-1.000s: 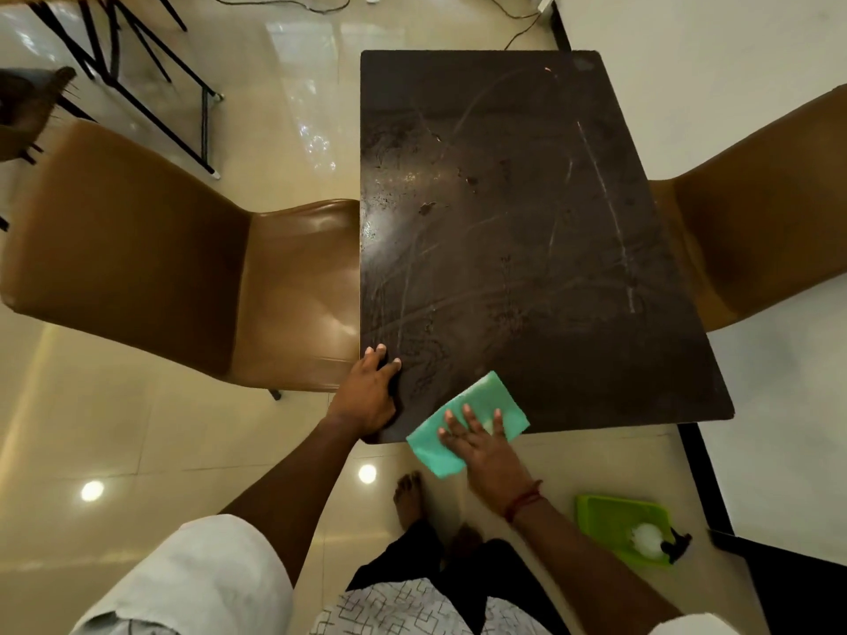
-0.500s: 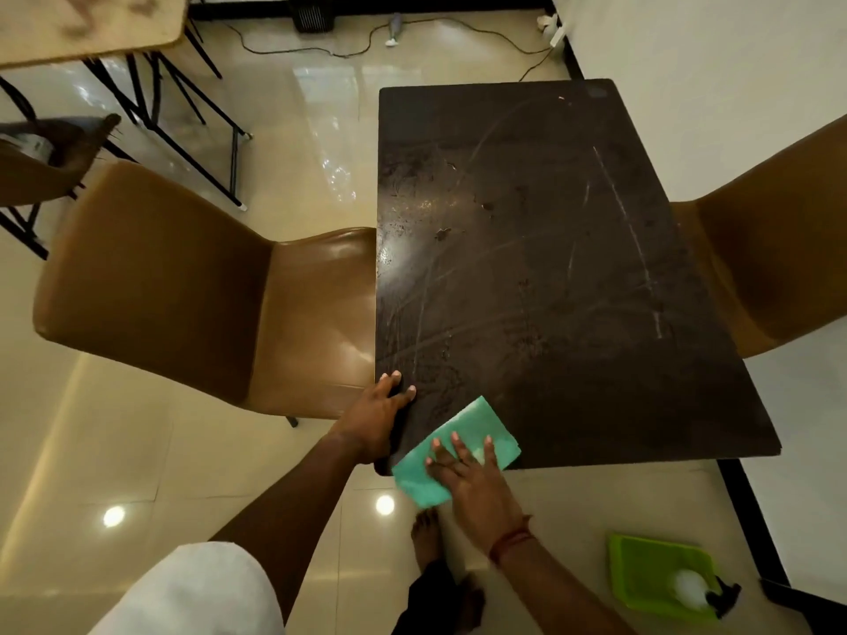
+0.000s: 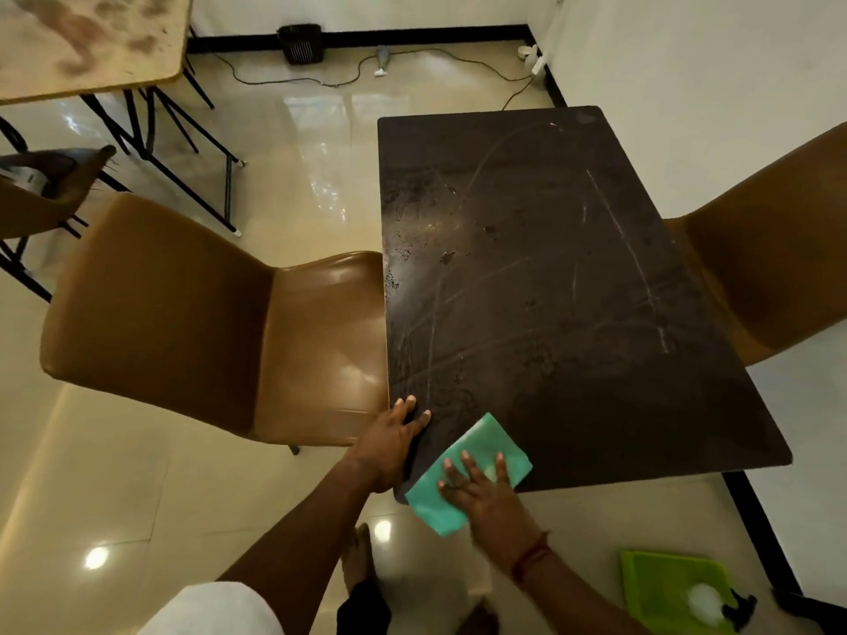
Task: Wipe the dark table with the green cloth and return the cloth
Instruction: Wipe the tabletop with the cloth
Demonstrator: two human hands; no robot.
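The glossy tiled floor [image 3: 293,176] was seen all round, with cables trailing along the far wall. The dark table [image 3: 550,291] stood at the centre right, its top marked by pale streaks and smudges. A brown chair [image 3: 192,313] was pushed against its left edge, and a second brown chair [image 3: 770,268] was set against its right edge. A pale stained table [image 3: 87,39] on black legs was placed at the far left. On the floor near the right, a green tray [image 3: 660,584] was laid, with a spray bottle [image 3: 719,607] in it. The green cloth [image 3: 467,474] was spread over the table's near left corner, partly overhanging the edge. It was pressed down by the right hand [image 3: 486,492], flat with fingers splayed. The corner just beside it was gripped by the left hand [image 3: 389,446].
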